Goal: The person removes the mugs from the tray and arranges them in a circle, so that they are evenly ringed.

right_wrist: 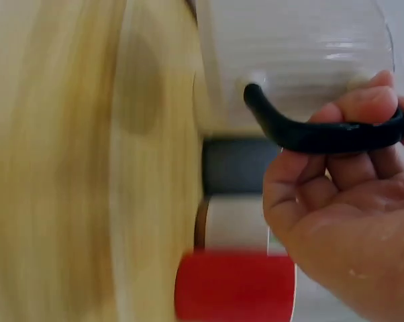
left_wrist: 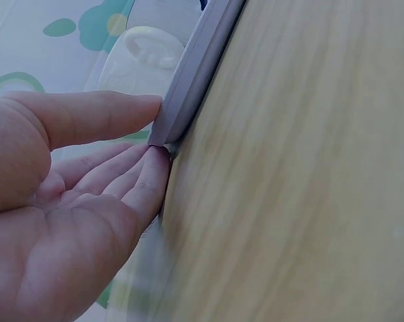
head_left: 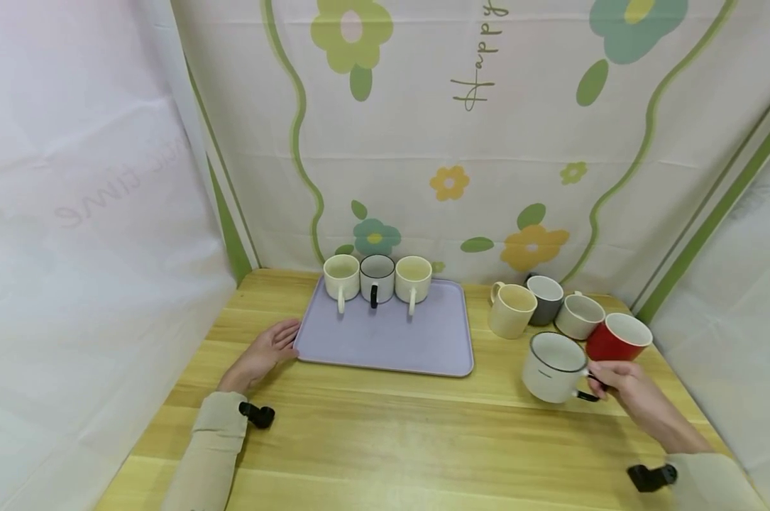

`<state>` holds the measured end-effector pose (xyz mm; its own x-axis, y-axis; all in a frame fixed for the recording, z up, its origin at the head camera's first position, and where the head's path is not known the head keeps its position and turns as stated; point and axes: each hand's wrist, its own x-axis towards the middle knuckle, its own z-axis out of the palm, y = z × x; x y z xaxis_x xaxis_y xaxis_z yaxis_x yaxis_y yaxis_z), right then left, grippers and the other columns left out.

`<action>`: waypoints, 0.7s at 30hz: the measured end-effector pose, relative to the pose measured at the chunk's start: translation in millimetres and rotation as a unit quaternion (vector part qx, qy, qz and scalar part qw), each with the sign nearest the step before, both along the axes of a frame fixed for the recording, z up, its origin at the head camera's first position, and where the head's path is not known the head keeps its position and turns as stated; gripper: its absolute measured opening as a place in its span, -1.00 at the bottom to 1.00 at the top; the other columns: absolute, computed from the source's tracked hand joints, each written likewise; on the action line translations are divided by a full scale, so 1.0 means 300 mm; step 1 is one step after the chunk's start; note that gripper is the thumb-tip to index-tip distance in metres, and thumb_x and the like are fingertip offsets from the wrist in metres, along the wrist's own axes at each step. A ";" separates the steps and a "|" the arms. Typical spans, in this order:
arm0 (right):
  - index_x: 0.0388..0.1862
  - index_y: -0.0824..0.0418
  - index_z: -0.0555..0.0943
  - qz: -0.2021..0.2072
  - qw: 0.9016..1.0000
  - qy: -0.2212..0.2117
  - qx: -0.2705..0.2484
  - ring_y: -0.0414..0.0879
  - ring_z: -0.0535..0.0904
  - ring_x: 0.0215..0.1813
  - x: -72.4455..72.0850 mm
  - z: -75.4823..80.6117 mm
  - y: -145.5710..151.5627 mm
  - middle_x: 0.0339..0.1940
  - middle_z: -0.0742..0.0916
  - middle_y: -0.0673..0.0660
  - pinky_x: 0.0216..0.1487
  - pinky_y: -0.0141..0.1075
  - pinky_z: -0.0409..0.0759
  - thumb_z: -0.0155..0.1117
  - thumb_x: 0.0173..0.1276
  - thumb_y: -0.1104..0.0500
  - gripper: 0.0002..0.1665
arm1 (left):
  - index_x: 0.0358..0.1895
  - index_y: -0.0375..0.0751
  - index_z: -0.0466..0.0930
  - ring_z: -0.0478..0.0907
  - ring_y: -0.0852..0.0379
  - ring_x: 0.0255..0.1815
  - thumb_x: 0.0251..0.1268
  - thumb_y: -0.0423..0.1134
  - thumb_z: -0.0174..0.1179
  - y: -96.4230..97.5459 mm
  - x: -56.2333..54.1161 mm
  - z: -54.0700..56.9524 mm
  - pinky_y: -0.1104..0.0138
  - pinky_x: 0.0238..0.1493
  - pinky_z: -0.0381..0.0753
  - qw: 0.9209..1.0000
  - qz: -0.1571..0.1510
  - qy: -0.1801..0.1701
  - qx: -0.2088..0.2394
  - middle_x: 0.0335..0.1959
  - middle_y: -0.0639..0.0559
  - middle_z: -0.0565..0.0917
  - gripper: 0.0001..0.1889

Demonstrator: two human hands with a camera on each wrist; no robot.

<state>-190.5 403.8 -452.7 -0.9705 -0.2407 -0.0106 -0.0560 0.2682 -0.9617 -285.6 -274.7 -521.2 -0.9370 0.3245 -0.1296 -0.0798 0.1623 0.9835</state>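
Note:
By its black handle (right_wrist: 323, 136), my right hand (head_left: 624, 387) grips a white mug (head_left: 553, 369) with a black rim. In the right wrist view the mug is off the table, its shadow falling on the wood. My left hand (head_left: 266, 353) lies at the near left corner of a lilac tray (head_left: 385, 341). Its thumb (left_wrist: 115, 115) and straight fingers touch the tray's rim in the left wrist view. Along the tray's back edge stand a cream mug (head_left: 342, 278), a white black-rimmed mug (head_left: 385, 284) and a yellowish mug (head_left: 414, 280), handles toward me.
At the table's right stand a pale yellow mug (head_left: 511, 319), a dark grey mug (head_left: 546, 309), an off-white mug (head_left: 576, 323) and a red mug (head_left: 611, 344). A printed curtain (head_left: 519, 142) hangs behind the wooden table (head_left: 385, 440) and along both sides.

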 end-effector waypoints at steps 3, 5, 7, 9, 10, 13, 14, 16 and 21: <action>-0.37 0.42 0.55 -0.026 0.999 -0.010 0.040 0.01 0.39 -0.44 0.026 -0.017 0.100 -0.53 0.54 -0.04 -0.40 -0.20 0.24 -0.12 0.77 0.22 -0.51 | 0.72 -0.41 -0.18 -0.13 -0.33 0.77 0.56 -0.55 0.08 -0.004 0.005 0.001 0.00 0.70 0.10 1.000 -0.001 0.001 0.004 0.75 -0.40 -0.07 -0.18; -0.35 0.40 0.58 -0.049 0.996 -0.019 0.068 0.00 0.41 -0.42 0.041 -0.029 0.160 -0.52 0.55 -0.04 -0.39 -0.22 0.26 -0.13 0.79 0.18 -0.49 | 0.72 -0.40 -0.19 -0.13 -0.33 0.77 0.57 -0.55 0.08 -0.005 0.007 0.002 0.00 0.71 0.10 1.000 -0.002 0.002 0.004 0.75 -0.40 -0.08 -0.18; -0.35 0.40 0.59 -0.072 0.993 -0.022 0.090 -0.01 0.42 -0.42 0.057 -0.043 0.211 -0.52 0.55 -0.05 -0.39 -0.23 0.28 -0.13 0.79 0.15 -0.48 | 0.72 -0.40 -0.20 -0.14 -0.34 0.77 0.57 -0.55 0.07 -0.005 0.008 0.005 -0.01 0.71 0.10 1.000 -0.003 0.003 0.002 0.75 -0.39 -0.08 -0.18; -0.33 0.38 0.63 -0.090 0.991 -0.024 0.091 -0.04 0.43 -0.41 0.068 -0.058 0.255 -0.51 0.57 -0.05 -0.38 -0.25 0.29 -0.12 0.79 0.15 -0.48 | 0.72 -0.40 -0.20 -0.14 -0.34 0.77 0.58 -0.54 0.06 -0.005 0.008 0.006 -0.02 0.71 0.10 1.000 -0.003 0.002 0.001 0.75 -0.39 -0.09 -0.18; -0.33 0.37 0.64 -0.097 0.992 -0.023 0.083 -0.06 0.43 -0.41 0.071 -0.066 0.273 -0.51 0.59 -0.06 -0.38 -0.26 0.29 -0.11 0.78 0.16 -0.48 | 0.72 -0.41 -0.21 -0.14 -0.34 0.77 0.58 -0.55 0.06 -0.004 0.008 0.006 -0.03 0.71 0.09 1.000 -0.004 0.001 0.001 0.75 -0.39 -0.09 -0.18; -0.32 0.36 0.67 -0.107 0.993 -0.016 0.049 -0.09 0.43 -0.42 0.073 -0.085 0.313 -0.50 0.61 -0.05 -0.38 -0.28 0.27 -0.10 0.77 0.20 -0.51 | 0.72 -0.41 -0.21 -0.15 -0.34 0.77 0.57 -0.55 0.06 -0.004 0.006 0.004 -0.03 0.71 0.09 1.000 -0.005 0.000 0.003 0.75 -0.39 -0.10 -0.18; -0.32 0.36 0.67 -0.111 0.993 -0.019 0.039 -0.09 0.42 -0.42 0.072 -0.090 0.323 -0.50 0.61 -0.04 -0.38 -0.27 0.26 -0.09 0.77 0.20 -0.51 | 0.72 -0.41 -0.21 -0.14 -0.33 0.77 0.57 -0.55 0.06 -0.004 0.006 0.004 -0.02 0.71 0.09 1.000 -0.003 0.000 0.003 0.75 -0.39 -0.09 -0.18; -0.32 0.38 0.67 -0.117 0.992 -0.025 0.034 -0.09 0.42 -0.41 0.069 -0.099 0.339 -0.50 0.61 -0.04 -0.37 -0.27 0.25 -0.09 0.77 0.20 -0.51 | 0.72 -0.41 -0.20 -0.14 -0.33 0.77 0.57 -0.55 0.07 -0.003 0.005 0.003 -0.01 0.71 0.11 1.000 -0.003 0.000 0.002 0.75 -0.38 -0.09 -0.18; -0.31 0.40 0.66 -0.130 0.990 -0.027 0.044 -0.12 0.43 -0.39 0.069 -0.130 0.374 -0.49 0.61 -0.05 -0.36 -0.29 0.29 -0.08 0.77 0.15 -0.49 | 0.71 -0.43 -0.20 -0.13 -0.34 0.77 0.56 -0.56 0.06 0.003 0.003 0.003 -0.01 0.71 0.12 1.000 -0.005 0.000 0.004 0.75 -0.40 -0.08 -0.18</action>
<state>-169.6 516.0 -491.6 -0.9970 0.0210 -0.0750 0.0776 0.3505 -0.9333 -284.8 -273.7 -520.4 -0.9336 0.3352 -0.1268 -0.0780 0.1554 0.9848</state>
